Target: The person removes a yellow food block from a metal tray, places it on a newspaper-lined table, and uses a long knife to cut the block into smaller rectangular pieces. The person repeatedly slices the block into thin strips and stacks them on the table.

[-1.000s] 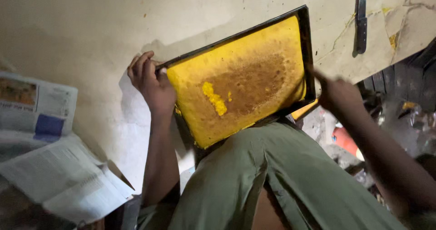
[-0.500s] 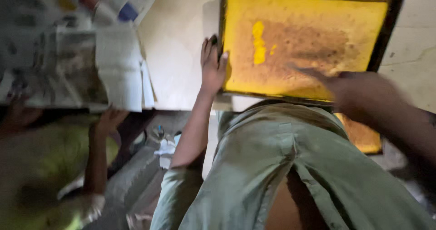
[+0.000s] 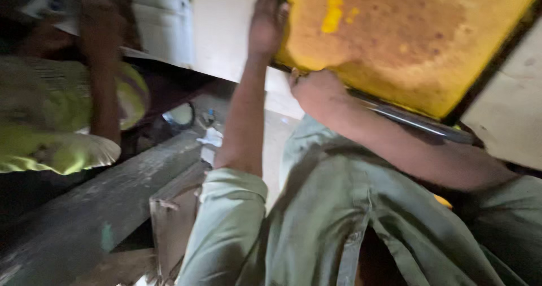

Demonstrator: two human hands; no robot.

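The left hand (image 3: 266, 23) has its fingers clamped over the left edge of a dark-framed yellow screen (image 3: 418, 37) lying on the pale table (image 3: 508, 116), the right hand (image 3: 316, 91) curls shut on its near edge, and another person's yellow-green sleeve (image 3: 51, 122) shows far left.

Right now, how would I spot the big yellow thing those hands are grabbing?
Look to the pale tabletop at the top right. On it lies a flat rectangular tray with a dark rim, the left hand and right hand gripping its near corner. Nothing else is yellow with a browned middle.
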